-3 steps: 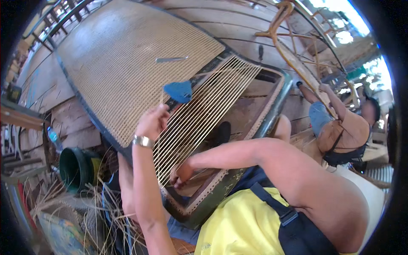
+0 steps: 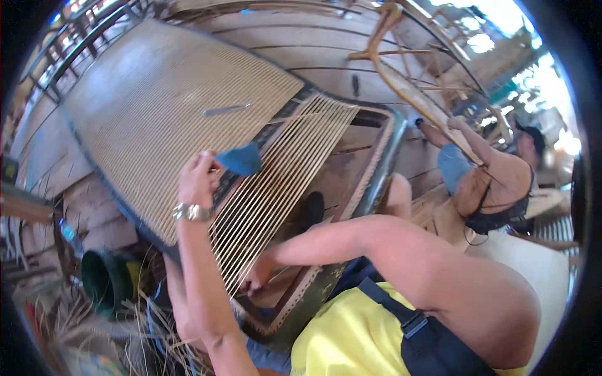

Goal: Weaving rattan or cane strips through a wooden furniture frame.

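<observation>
A dark wooden frame [image 2: 379, 182] lies before me, with a woven cane panel [image 2: 182, 81] on its far part. Pale cane strands [image 2: 282, 169] run lengthwise across the near opening. My left hand [image 2: 199, 178], wearing a metal watch, is closed at the left edge of a blue cloth-like piece [image 2: 241, 160] and seems to pinch it. Below the strands' near ends, my right hand [image 2: 258, 276] has its fingers curled; what they hold, if anything, is hidden. A thin metal tool [image 2: 227, 109] rests on the woven panel.
A dark green bucket [image 2: 103, 282] stands at the left, beside a tangle of loose cane strips [image 2: 144, 326]. At right a co-worker [image 2: 495, 175] sits holding a curved wooden chair frame [image 2: 407, 81]. A plastic bottle [image 2: 70, 233] lies further left.
The whole view has shifted, carrying the scene left and down. My left hand has moved away from me to the blue piece's edge. My right hand stays at the strands' near ends.
</observation>
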Available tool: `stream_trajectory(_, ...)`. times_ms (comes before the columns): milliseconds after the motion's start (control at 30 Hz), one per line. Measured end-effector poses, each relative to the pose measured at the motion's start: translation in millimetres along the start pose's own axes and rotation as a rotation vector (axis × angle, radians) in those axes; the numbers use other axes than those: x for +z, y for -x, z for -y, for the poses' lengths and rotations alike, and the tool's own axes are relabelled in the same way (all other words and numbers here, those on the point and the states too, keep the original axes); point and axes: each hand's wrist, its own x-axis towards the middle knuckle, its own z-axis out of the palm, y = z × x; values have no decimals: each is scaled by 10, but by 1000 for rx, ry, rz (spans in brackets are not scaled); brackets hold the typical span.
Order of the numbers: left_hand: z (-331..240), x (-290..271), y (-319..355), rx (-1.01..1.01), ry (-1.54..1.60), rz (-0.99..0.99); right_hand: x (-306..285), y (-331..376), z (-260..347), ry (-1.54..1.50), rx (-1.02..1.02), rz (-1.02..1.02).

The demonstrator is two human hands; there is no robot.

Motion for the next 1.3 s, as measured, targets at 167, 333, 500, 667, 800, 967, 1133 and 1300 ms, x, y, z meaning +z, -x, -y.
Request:
stream_trajectory(167, -624, 686, 951, 211, -668, 208, 532, -509, -1607, 40, -83, -64)
stream_trajectory(333, 227, 112, 1535, 173, -1019, 202, 555, -401, -1851, 318, 84, -18)
stream_trajectory(500, 240, 30, 2066, 269, -1104, -17, 302, -157, -710, -487, -61, 148)
stream_trajectory(667, 286, -187, 2129, 91, -959, -30, 335, -54, -684, -57, -98, -138)
stream_trajectory(800, 494, -525, 2244, 129, -879, -79, 149, 155, -229, 179, 45, -126)
stream_trajectory(967, 772, -697, 2293, 233, -901, -196, 242, 152, -383, 290, -14, -290)
stream_trajectory(1133, 707, -535, 2408, 238, -957, -228, 157, 199, -329, 281, -51, -259)
stream_trajectory(1300, 859, -456, 2476, 360, -1234, -168, 235, 30, -648, 852, 58, -91)
